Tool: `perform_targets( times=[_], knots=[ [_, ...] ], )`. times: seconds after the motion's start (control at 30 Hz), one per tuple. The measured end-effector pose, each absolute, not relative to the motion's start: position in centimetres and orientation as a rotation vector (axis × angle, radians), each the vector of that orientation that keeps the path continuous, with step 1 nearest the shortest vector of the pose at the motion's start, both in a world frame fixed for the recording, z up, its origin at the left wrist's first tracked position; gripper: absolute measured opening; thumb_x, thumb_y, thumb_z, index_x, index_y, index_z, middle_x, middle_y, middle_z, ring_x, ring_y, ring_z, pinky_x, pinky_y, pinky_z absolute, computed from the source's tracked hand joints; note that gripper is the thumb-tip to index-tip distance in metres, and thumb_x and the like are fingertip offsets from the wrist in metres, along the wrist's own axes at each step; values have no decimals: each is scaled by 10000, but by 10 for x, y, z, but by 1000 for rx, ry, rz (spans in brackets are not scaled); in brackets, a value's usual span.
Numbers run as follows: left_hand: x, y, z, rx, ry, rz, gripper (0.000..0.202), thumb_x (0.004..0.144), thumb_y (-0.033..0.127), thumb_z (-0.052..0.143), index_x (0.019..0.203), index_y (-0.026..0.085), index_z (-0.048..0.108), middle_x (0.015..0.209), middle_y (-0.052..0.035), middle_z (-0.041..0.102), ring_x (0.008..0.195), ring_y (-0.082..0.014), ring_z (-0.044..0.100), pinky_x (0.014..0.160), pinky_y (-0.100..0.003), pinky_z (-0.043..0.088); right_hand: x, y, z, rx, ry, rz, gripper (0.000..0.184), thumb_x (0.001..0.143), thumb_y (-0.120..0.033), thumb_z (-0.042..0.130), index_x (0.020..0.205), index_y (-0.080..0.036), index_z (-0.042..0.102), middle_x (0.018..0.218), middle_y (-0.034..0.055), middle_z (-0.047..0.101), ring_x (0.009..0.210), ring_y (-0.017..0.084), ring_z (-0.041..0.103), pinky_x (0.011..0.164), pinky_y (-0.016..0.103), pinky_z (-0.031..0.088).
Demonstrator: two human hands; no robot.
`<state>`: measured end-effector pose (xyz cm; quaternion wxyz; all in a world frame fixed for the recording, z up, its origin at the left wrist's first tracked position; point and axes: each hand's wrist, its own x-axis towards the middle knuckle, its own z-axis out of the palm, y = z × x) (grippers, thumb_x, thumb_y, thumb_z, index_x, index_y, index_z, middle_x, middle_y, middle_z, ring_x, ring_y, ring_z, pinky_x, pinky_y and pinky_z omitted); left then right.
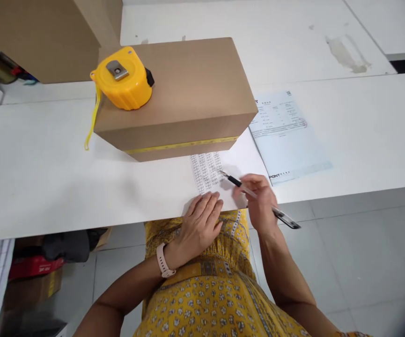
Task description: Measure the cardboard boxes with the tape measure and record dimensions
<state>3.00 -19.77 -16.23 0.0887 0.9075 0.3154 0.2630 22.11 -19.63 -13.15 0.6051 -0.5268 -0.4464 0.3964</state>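
Note:
My right hand (pixel 260 199) grips a pen (pixel 254 195) whose tip rests on a white sheet (pixel 207 172) filled with rows of small writing. My left hand (pixel 200 220) lies flat on that sheet's near edge, fingers stretched out, a pale watch on its wrist. Just beyond the sheet stands a brown cardboard box (pixel 191 93). A yellow tape measure (pixel 123 77) sits on the box's top left corner, and its tape runs along the box's front edge.
A light blue printed form (pixel 286 135) lies on the white table (pixel 47 168) right of the box. A larger cardboard box (pixel 47 37) stands at the back left. Bags and cartons sit on the floor under the table's left side.

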Motion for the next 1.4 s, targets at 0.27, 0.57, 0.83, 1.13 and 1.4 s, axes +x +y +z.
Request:
perform_targets(
  times=[0.27,0.57,0.83,1.13,1.4],
  knots=[
    [35,-199,-164,2749,1043,811,361,1012,166,533,1360,99,602,1411,-171,661,1334,-282,606,1126,-443,460,204,-172,-137,-1372,-1096,975,252,867,-432,761,815,-238,608,718,-31,592,643,130,545,585,276,470],
    [37,-198,-167,2675,1071,869,380,1013,191,581,1389,142,597,1366,-140,697,1290,-263,638,1100,-411,472,205,-176,-145,-1540,-1212,862,241,921,-401,691,805,-235,562,657,-45,575,561,115,498,522,267,407],
    [39,-196,-165,2743,1101,908,303,1014,179,565,1297,121,659,1314,-129,727,1225,-253,668,1055,-392,477,204,-176,-142,-1543,-1275,869,202,883,-353,728,816,-240,576,673,-41,603,564,117,514,513,275,407],
    [39,-196,-168,2757,1102,899,292,1016,199,572,1284,130,665,1322,-111,727,1243,-240,658,1071,-381,460,206,-180,-152,-1533,-1307,815,284,941,-325,658,739,-238,478,601,-69,482,514,91,403,497,261,344],
    [41,-196,-170,2758,1132,959,273,1003,191,586,1248,131,689,1279,-97,750,1197,-233,678,1058,-377,466,212,-179,-152,-1527,-1414,795,268,941,-292,681,751,-231,502,602,-68,498,503,78,396,469,240,321]
  ],
)
